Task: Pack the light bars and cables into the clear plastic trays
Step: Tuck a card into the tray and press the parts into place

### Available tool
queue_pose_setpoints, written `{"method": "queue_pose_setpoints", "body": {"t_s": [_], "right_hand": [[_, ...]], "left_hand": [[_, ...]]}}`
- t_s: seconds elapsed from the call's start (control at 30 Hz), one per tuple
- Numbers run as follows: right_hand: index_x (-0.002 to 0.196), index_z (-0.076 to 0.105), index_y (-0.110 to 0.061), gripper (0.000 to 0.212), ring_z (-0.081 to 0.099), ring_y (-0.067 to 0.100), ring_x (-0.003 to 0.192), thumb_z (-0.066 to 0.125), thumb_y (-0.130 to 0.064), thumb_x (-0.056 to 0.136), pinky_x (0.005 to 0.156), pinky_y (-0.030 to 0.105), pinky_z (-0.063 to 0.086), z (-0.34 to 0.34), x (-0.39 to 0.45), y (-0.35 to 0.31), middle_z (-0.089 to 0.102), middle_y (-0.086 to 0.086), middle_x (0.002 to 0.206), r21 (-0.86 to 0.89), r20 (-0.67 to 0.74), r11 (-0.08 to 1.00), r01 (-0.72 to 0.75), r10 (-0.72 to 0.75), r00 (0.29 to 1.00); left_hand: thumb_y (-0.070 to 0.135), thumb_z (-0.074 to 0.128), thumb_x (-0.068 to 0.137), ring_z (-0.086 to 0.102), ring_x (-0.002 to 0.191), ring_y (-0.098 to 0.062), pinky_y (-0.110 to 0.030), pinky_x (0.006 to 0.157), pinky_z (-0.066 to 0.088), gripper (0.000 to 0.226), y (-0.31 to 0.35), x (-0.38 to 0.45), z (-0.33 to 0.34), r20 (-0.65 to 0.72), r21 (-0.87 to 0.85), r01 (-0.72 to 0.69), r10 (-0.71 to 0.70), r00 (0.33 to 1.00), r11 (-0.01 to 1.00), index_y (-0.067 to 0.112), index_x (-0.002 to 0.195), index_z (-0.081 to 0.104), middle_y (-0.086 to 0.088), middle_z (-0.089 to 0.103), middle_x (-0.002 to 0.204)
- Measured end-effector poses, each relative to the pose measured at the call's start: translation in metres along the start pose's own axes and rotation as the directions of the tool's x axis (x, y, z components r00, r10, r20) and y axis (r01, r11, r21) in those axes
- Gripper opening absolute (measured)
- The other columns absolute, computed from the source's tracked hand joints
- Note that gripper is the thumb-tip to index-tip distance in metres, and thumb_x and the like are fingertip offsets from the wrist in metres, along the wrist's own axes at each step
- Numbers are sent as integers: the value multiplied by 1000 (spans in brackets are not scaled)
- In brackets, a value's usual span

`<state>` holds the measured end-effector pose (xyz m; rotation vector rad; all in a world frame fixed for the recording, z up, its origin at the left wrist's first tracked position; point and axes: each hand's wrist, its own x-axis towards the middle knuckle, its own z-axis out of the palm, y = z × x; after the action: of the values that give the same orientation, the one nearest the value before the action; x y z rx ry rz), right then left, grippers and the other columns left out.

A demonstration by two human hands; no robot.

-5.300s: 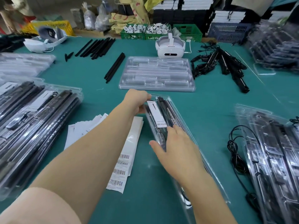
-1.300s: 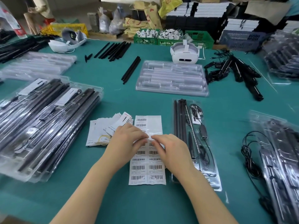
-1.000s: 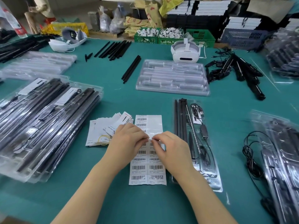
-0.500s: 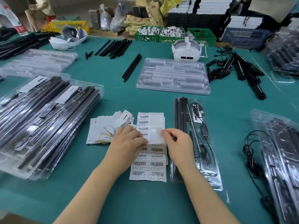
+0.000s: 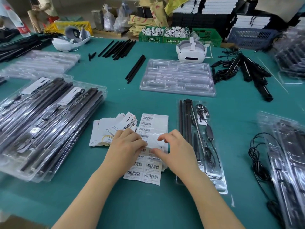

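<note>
Both hands work over the barcode label sheet (image 5: pixel 149 129), which lies flat on the green table mat (image 5: pixel 165 104) and serves as the reference point. The left hand (image 5: pixel 126 146) rests on the sheet's left-centre, fingers curled and pressing the paper down. The right hand (image 5: pixel 175 149) sits on the sheet's right-centre, thumb and forefinger pinching a peeled label (image 5: pixel 156 142) lifted partly off the backing. Touching the sheet's left edge lies a fanned stack of printed cards (image 5: pixel 113 128). Just right of the sheet lies a packed clear tray (image 5: pixel 200 146), holding black light bars (image 5: pixel 184 119) along its left side and a coiled cable (image 5: pixel 202 110) with an inline controller on its right side. Behind the sheet, well apart, sits a stack of empty clear trays (image 5: pixel 177 77), with a white headset (image 5: pixel 191 51) beyond it. Far left of the sheet rests a pile of filled trays (image 5: pixel 47 121). Far right lies another filled tray (image 5: pixel 288 154) with a loose black cable (image 5: pixel 257 156) beside it. Loose black bars (image 5: pixel 136 68) lie behind and left of the sheet.
</note>
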<state>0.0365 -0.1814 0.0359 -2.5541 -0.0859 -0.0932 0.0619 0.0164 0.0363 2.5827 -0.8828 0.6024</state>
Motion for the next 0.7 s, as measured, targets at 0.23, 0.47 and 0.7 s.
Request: {"method": "queue_pose_setpoints", "body": {"t_s": [0.23, 0.47, 0.7], "right_hand": [[81, 71, -29, 14, 59, 4, 66, 70, -40, 90, 62, 18, 47, -5, 2, 1, 66, -12, 71, 435, -168, 898, -68, 154, 974], [89, 74, -15, 5, 50, 14, 41, 70, -15, 92, 38, 22, 40, -28, 2, 7, 75, 10, 76, 922, 98, 333, -199, 296, 950], [103, 71, -25, 26, 74, 15, 91, 60, -4, 94, 68, 24, 58, -41, -10, 16, 76, -5, 100, 785, -19, 619, -25, 64, 998]], "left_hand": [[7, 89, 70, 64, 78, -29, -44, 71, 50, 19, 0, -3, 3, 29, 9, 9, -9, 1000, 1000, 18, 82, 79, 5, 69, 81], [34, 57, 82, 59, 91, -24, -40, 85, 41, 27, -1, -11, 0, 197, 72, 127, -139, 971, 989, 25, 94, 79, 11, 70, 89], [35, 47, 96, 53, 65, -2, -14, 62, 44, 27, 37, 27, -8, 329, -548, 614, -528, 783, 569, 35, 96, 75, 17, 73, 94]]}}
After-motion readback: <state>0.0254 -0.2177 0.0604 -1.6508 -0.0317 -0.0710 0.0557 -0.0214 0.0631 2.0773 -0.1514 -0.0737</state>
